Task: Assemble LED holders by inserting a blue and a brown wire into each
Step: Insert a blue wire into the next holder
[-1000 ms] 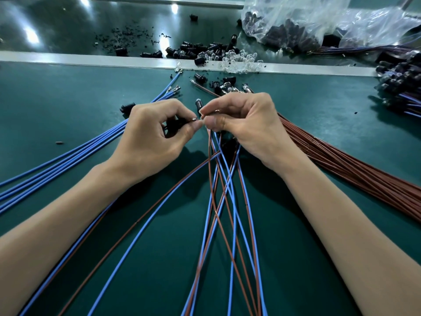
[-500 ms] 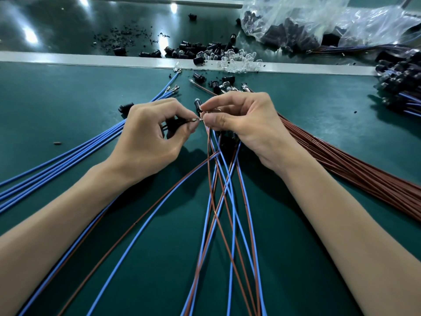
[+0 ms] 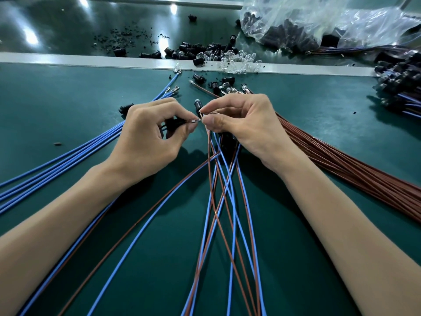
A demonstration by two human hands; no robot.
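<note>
Hands meet at frame centre above a green mat [image 3: 68,106]. Left hand [image 3: 145,142] grips a black LED holder [image 3: 175,124]; right hand [image 3: 241,126] pinches the metal tip of a brown wire [image 3: 210,174], just beside the holder. Blue wires [image 3: 68,165] lie left, a brown bundle [image 3: 341,165] right.

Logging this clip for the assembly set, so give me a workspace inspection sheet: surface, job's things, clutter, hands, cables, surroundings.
Surface: green mat, white strip across its far edge.
Job's things: black LED holder in the left hand; brown wire, metal tip at the holder, in the right hand.
Clutter: loose holders and clear LEDs by the strip; black specks beyond it.
Hands: left grips the holder; right pinches the wire's end.
Cables: blue wires fanned left, brown bundle right, mixed pairs between the forearms.
Surroundings: plastic bag of parts far right; wired holders at the right edge.
</note>
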